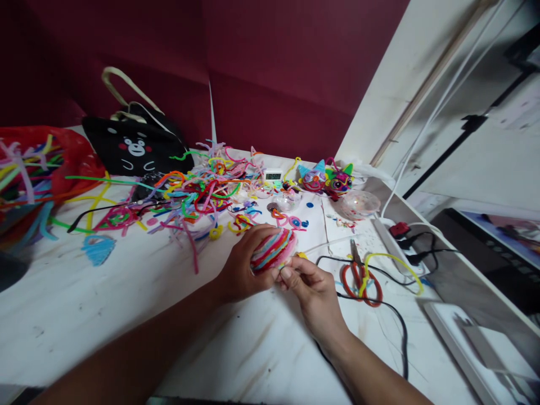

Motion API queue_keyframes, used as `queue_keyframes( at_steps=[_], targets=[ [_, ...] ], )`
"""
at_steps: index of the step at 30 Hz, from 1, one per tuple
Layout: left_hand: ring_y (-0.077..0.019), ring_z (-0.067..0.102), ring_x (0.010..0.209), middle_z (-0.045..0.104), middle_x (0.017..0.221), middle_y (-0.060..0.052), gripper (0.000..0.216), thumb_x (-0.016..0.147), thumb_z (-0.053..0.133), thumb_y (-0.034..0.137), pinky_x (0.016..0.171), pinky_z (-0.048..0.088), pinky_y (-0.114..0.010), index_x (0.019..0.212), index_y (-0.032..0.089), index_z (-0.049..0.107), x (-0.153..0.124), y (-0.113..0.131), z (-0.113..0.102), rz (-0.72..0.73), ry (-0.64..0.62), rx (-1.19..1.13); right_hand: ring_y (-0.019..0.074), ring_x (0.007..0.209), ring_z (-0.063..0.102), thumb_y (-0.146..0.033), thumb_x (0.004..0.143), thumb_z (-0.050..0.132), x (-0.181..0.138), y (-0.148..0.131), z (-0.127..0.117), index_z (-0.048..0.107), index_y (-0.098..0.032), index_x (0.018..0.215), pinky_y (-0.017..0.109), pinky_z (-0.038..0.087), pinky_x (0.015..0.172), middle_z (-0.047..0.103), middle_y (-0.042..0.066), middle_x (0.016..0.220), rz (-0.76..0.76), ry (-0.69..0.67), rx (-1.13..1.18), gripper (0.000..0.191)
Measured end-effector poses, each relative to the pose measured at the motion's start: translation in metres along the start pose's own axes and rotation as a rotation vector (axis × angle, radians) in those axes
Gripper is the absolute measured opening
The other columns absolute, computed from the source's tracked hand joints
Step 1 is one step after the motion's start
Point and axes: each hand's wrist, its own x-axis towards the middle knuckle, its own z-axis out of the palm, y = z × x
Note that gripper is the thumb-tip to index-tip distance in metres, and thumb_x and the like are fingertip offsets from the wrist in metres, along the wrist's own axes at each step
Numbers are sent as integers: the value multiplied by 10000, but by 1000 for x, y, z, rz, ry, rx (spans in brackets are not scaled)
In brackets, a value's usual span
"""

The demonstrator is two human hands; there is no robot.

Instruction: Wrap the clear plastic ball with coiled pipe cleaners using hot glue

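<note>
Surface: one white table [185, 332], faintly streaked and marked, backed by a dark red panel [287, 73] and edged at right by a low grey ledge [422, 225]. Along the back are set a black bag [135, 140] with a printed bear face, a heap of coloured fuzzy stems [211, 185], a small white digital clock [273, 175] and two decorated cat-like heads [324, 177]. At right are placed a clear bowl [360, 204], orange-handled pliers [360, 281] and a white power strip [399, 242].

Item: one striped ball [274, 247], in pink, red, white and blue, held above the table's middle, between the hands. Its stripes and apparent long axis are slanted from lower left to upper right. Its left side is gripped by the curled left hand [248, 261]. At its near right edge the right hand's [310, 284] fingertips are pinched together; what lies between them cannot be told.
</note>
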Motion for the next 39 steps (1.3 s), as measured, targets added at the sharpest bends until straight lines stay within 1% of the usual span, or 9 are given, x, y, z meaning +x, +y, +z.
queue_keyframes(
  at_steps=[5,8,14,18,25,33,39],
  targets=[
    [-298,561,1188,582,1247,-125,584,707,627,192,1030,455,-443,1277,202,499,0,-2,0,6,7,2,95,584,536,-368,697,830,-1,0,1,765,-205,832,229,450,583,646,-21,626,4,-3,24,221],
    [-302,556,1197,581,1249,-129,589,703,626,185,1037,451,-451,1277,203,498,-1,-2,0,20,8,13,98,574,541,-376,715,811,-1,1,0,756,-200,815,234,448,589,645,-24,607,10,7,12,210],
    [-300,548,1203,561,1251,-138,644,664,621,137,1038,454,-454,1288,197,474,-2,-2,2,71,22,37,100,585,538,-403,796,740,1,6,-2,705,-183,707,239,421,610,643,-14,624,-12,-10,-60,239],
    [-300,544,1199,547,1250,-140,659,649,621,136,1031,461,-453,1287,196,469,-4,0,4,88,46,43,106,597,542,-405,804,736,-1,7,-2,686,-184,689,238,424,623,630,-17,617,-24,-17,-69,254],
    [-313,538,1205,536,1258,-151,632,665,620,159,1026,457,-487,1278,205,473,-3,3,4,57,40,33,112,600,534,-403,821,723,-2,8,-2,680,-183,690,246,424,625,616,-13,620,-37,-18,-67,260],
    [-326,525,1234,535,1296,-140,627,706,651,241,1045,438,-487,1307,221,471,-1,4,-2,39,-40,-18,119,606,545,-408,815,735,-3,8,-3,687,-198,736,251,426,629,628,-18,627,-28,-11,-28,229],
    [-319,518,1251,538,1301,-150,583,773,685,354,1054,428,-455,1299,198,490,0,2,-5,22,-67,-63,113,610,527,-414,828,723,-3,8,-4,674,-196,726,246,411,632,605,-29,616,-29,-16,-50,245]
  ],
)
